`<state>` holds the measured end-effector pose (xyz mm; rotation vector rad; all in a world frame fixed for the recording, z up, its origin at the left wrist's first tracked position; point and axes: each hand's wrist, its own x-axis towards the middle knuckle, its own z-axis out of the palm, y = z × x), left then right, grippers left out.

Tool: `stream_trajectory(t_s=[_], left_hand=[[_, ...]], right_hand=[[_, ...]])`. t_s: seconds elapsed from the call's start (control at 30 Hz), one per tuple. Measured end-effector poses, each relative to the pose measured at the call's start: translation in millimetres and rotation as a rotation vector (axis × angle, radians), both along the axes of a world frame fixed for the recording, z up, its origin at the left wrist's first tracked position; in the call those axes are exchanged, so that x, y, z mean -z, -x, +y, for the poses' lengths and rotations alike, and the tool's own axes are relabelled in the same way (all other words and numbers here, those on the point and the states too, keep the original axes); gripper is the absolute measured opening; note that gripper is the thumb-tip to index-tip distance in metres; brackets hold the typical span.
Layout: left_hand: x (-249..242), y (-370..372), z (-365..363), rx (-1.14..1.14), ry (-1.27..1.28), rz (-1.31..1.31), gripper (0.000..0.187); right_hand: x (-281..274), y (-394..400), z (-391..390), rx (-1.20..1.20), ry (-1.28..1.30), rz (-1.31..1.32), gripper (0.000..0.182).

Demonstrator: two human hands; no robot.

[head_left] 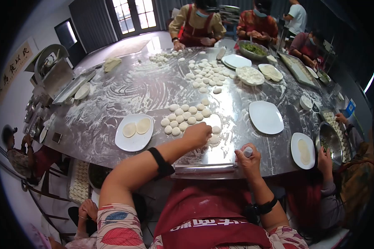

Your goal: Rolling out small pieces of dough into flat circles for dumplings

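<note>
Our left hand (pixel 198 135) is low over the table (pixel 120 95), fingers curled, at the near right edge of the cluster of dough rounds (pixel 185 117); we cannot tell whether it pinches one. Our right hand (pixel 248 159), nearer us and right of the cluster, grips a pale handle (pixel 248 152). Left of the cluster, a square plate (pixel 134 144) bears two flat discs (pixel 143 125); right of it sits a white plate (pixel 266 118).

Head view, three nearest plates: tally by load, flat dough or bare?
Plates with flat dough: 2 (left plate, right plate)
Bare plate, between those two: 1
Total: 3 plates
</note>
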<state>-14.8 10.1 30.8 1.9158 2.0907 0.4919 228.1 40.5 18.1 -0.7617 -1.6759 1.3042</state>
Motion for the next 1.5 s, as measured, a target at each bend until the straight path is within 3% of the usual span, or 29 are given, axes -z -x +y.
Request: stream_trajectory(t_s=[0.2, 0.3, 0.67, 0.77, 0.87, 1.0, 1.23, 1.37, 1.5], left_hand=[[11, -35, 9, -0.028, -0.076, 0.086, 0.023], [18, -42, 8, 0.094, 0.012, 0.205, 0.026], [2, -31, -25, 0.036, 0.139, 0.093, 0.037], [-5, -24, -30, -0.054, 0.187, -0.154, 0.033], [27, -11, -24, -0.067, 0.102, -0.506, 0.026], [37, -12, -27, -0.011, 0.137, -0.510, 0.019], [16, -23, -27, 0.051, 0.182, -0.374, 0.017], [15, -24, -28, 0.019, 0.174, -0.243, 0.016], [41, -19, -38, -0.120, 0.149, -0.559, 0.014]], right_hand=[[1, -1, -1, -0.029, 0.027, 0.025, 0.020], [2, -4, -3, -0.018, 0.002, -0.010, 0.020], [4, -7, -2, -0.054, 0.019, -0.001, 0.018], [0, -11, -4, -0.074, 0.014, -0.030, 0.017], [1, -8, -8, -0.050, -0.008, 0.007, 0.016], [-3, -3, -3, -0.059, 0.087, 0.041, 0.018], [-12, 35, 29, -0.005, 0.010, -0.050, 0.019], [-5, 17, 19, 0.029, -0.026, -0.127, 0.019], [-7, 14, 8, 0.063, 0.012, -0.082, 0.020]])
